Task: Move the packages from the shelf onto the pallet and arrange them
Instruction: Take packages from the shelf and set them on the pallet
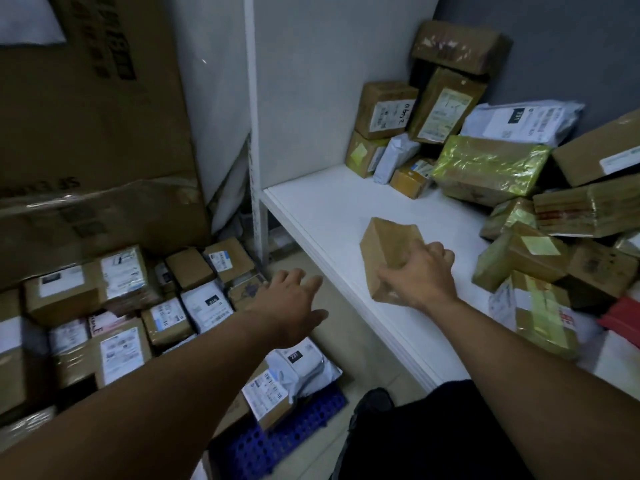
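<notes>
On the white shelf (pixel 322 209) a small brown cardboard box (pixel 388 244) sits tilted near the front edge. My right hand (pixel 420 277) grips it from its near right side, fingers curled over the top. My left hand (pixel 294 303) hovers with spread fingers between the shelf edge and the pallet, holding nothing. Several taped boxes and white mailers (pixel 485 164) are heaped at the back and right of the shelf. Below on the left, the blue plastic pallet (pixel 277 441) carries several labelled packages (pixel 121 323).
A large cardboard carton (pixel 90 133) leans against the wall behind the pallet. The white shelf upright (pixel 254 133) stands between pallet and shelf. A red packet (pixel 623 317) lies at the right edge. My dark trouser leg and shoe (pixel 374 407) are beside the pallet.
</notes>
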